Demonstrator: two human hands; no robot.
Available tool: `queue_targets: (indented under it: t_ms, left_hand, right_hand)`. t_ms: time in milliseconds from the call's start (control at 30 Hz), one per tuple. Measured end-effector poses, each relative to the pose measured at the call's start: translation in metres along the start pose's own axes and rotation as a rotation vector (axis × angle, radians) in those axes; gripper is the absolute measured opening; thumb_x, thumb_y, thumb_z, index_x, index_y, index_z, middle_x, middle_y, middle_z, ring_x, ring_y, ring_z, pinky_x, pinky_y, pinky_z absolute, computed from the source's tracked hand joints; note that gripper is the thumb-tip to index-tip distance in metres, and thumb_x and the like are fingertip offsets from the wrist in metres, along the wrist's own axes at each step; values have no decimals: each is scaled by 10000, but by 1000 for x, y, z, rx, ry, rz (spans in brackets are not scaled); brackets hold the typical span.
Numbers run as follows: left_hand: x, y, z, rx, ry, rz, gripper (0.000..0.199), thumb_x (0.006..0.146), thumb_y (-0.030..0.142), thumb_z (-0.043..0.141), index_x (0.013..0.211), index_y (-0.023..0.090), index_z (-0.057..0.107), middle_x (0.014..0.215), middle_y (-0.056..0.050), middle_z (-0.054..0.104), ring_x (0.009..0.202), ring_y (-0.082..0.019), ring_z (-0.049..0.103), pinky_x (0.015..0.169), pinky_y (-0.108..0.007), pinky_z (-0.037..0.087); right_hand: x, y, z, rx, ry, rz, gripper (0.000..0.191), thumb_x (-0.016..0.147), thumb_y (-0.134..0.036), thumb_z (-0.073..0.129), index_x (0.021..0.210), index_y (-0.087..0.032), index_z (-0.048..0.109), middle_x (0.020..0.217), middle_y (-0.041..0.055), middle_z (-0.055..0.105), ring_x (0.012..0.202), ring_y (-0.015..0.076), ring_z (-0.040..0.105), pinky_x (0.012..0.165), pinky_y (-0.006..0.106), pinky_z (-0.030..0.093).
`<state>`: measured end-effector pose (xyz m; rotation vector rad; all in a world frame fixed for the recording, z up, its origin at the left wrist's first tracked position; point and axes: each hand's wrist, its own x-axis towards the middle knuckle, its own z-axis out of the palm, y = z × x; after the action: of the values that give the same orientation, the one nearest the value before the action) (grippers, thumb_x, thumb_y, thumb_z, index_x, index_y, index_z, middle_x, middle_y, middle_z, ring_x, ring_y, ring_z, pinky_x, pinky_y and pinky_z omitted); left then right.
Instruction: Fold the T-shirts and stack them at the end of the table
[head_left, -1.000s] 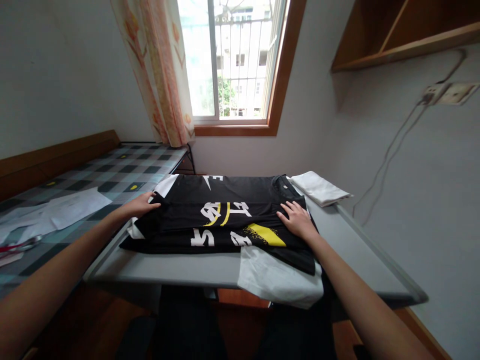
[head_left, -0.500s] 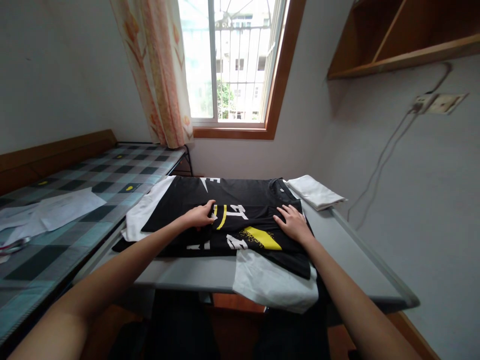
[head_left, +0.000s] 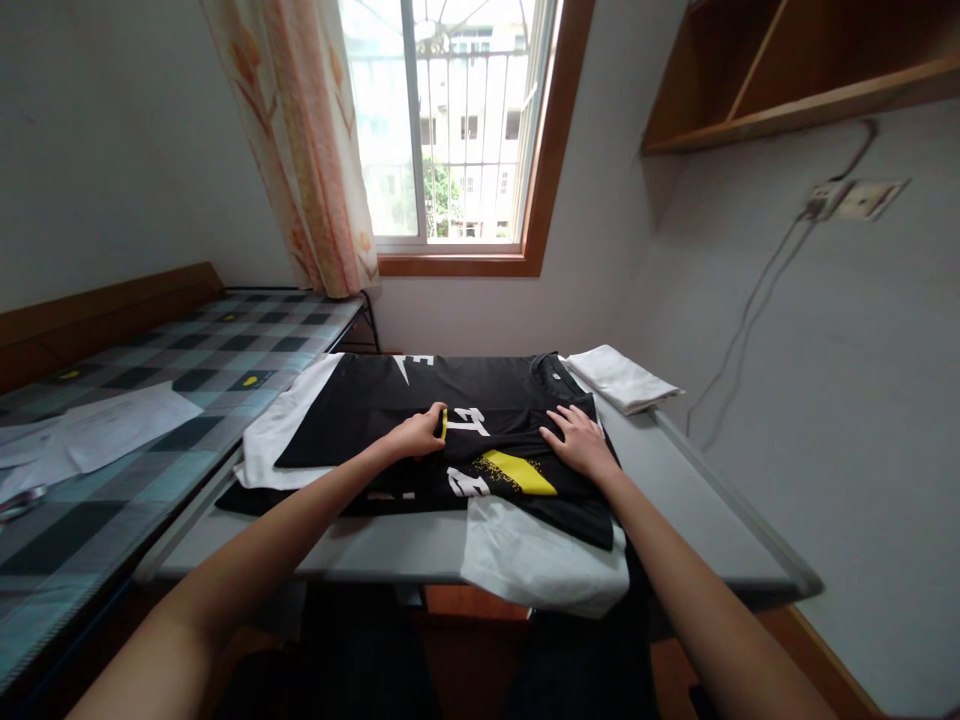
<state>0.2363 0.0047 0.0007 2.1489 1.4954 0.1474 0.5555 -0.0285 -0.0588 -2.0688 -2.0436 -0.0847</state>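
Note:
A black T-shirt [head_left: 457, 375] with white lettering and a yellow patch lies across the grey table, its front part folded over on itself. My left hand [head_left: 420, 434] is closed on the shirt's cloth near its middle, thumb and fingers at a narrow yellow strip beside the white letters. On the collar side, my right hand [head_left: 576, 440] rests flat on the shirt with fingers spread. A white sleeve [head_left: 540, 560] hangs over the table's front edge, and more white cloth [head_left: 274, 435] shows on the left.
The grey table [head_left: 697, 500] carries a folded white cloth [head_left: 624, 378] at its back right corner. To the left is a bed with a checked cover [head_left: 150, 370], with papers [head_left: 127, 425] on it. A wooden shelf [head_left: 750, 110] and a socket with a cable [head_left: 825, 200] are on the right wall.
My left hand has moved right along the shirt, and less of the yellow stripes shows. My right hand stays in place on the cloth. The whole view has shifted slightly.

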Motion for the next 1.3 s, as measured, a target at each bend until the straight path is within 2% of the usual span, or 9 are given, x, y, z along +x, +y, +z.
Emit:
queue_targets:
  t_ms: [300, 433, 633, 700, 800, 867, 933, 1067, 1300]
  left_hand:
    - [7, -3, 7, -50, 92, 14, 607, 757, 204, 615, 1307, 221, 358, 828, -24, 671, 496, -139, 589, 546, -247, 474]
    - [6, -1, 16, -7, 108, 45, 597, 760, 214, 616, 1308, 220, 379, 811, -27, 670, 596, -177, 634, 588, -259, 467]
    - [-1, 6, 17, 44, 231, 62, 486, 878, 523, 519, 1259, 224, 495, 832, -67, 686, 777, -241, 670, 693, -308, 478]
    - [-5, 6, 16, 87, 294, 173, 444, 910, 553, 450, 1184, 224, 568, 912, -85, 694, 886, -245, 663, 793, -330, 479]
    - [-8, 1, 19, 172, 303, 436, 424, 931, 511, 437, 1205, 225, 589, 1240, -107, 626, 1202, -247, 543, 1020, -362, 380]
    - [-7, -5, 25, 239, 254, 499, 511, 919, 523, 453, 1320, 215, 521, 1415, -112, 507, 1358, -257, 392, 1111, -402, 279]
    - [-5, -10, 32, 299, 204, 467, 584, 921, 516, 437, 1406, 192, 436, 1489, -116, 426, 1416, -261, 302, 1145, -440, 214]
    - [-3, -16, 40, 377, 168, 410, 585, 924, 409, 396, 1460, 175, 363, 1536, -90, 355, 1445, -245, 242, 1171, -468, 144]
    - [-4, -15, 40, 446, 161, 383, 607, 913, 388, 369, 1471, 151, 349, 1553, -86, 314, 1458, -254, 202, 1171, -500, 137]
  right_hand:
    - [1, 1, 1, 7, 8, -4, 569, 926, -523, 378, 1359, -193, 544, 1468, 99, 459, 1394, 283, 317, 1093, 469, 315]
    - [0, 0, 0, 5, 7, -7, 577, 929, -521, 379, 1365, -180, 537, 1466, 99, 460, 1397, 283, 312, 1102, 464, 306]
    - [0, -1, -1, 11, -2, 0, 576, 932, -525, 374, 1367, -182, 535, 1471, 97, 455, 1400, 279, 305, 1104, 463, 307]
    - [0, 0, -1, 13, -1, 1, 574, 931, -524, 380, 1366, -183, 536, 1471, 99, 454, 1401, 280, 303, 1105, 464, 305]
    - [0, 0, 0, 15, 1, 0, 568, 932, -520, 381, 1366, -187, 537, 1471, 101, 455, 1401, 280, 303, 1104, 467, 303]
    - [0, 0, 1, 17, 2, -1, 567, 931, -518, 386, 1365, -187, 537, 1469, 100, 457, 1400, 281, 303, 1104, 468, 302]
    - [1, 1, 1, 18, 4, 0, 565, 930, -517, 393, 1362, -184, 540, 1468, 100, 458, 1399, 282, 305, 1105, 466, 301]
    - [1, 1, 2, 18, 3, 0, 562, 933, -511, 395, 1363, -180, 539, 1470, 98, 455, 1399, 285, 304, 1106, 467, 299]
    - [0, 0, -1, 16, -1, 4, 553, 936, -507, 398, 1367, -188, 534, 1471, 102, 453, 1402, 282, 303, 1104, 464, 302]
